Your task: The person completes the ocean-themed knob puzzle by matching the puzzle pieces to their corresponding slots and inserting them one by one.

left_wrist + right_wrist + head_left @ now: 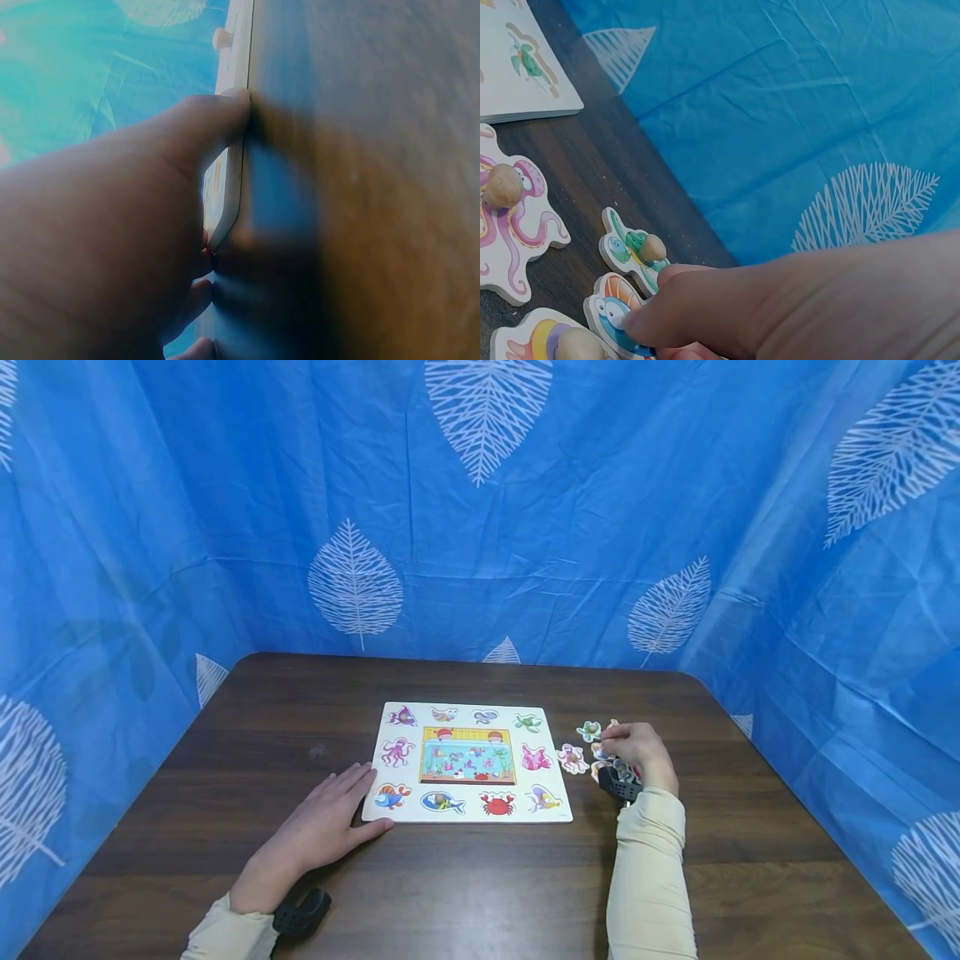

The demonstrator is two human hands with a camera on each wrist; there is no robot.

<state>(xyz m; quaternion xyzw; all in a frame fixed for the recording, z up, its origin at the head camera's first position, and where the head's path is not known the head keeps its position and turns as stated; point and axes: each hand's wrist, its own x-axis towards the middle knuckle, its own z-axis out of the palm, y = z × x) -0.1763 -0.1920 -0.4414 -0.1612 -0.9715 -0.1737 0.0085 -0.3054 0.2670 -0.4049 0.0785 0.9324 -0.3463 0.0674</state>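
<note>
A white puzzle board (465, 717) with sea-animal shapes round an aquarium picture lies flat. My left hand (322, 822) rests at its lower left corner, fingers straight along the left edge. In the left wrist view, the thumb (217, 116) presses the board's edge (234, 180). To the right of the board, my right hand (641, 752) is over loose pieces. Its thumb and finger pinch a blue and orange fish piece (613, 311), whose knob is hidden behind them. A green turtle piece (634, 247) and a pink octopus piece (514, 225) lie beside it.
A knobbed purple fish piece (402, 717) and a knobbed blue fish piece (442, 802) sit in the board. Another striped piece (547, 337) lies near the right hand. Blue leaf-print curtain (450, 585) surrounds the dark wooden table (480, 885).
</note>
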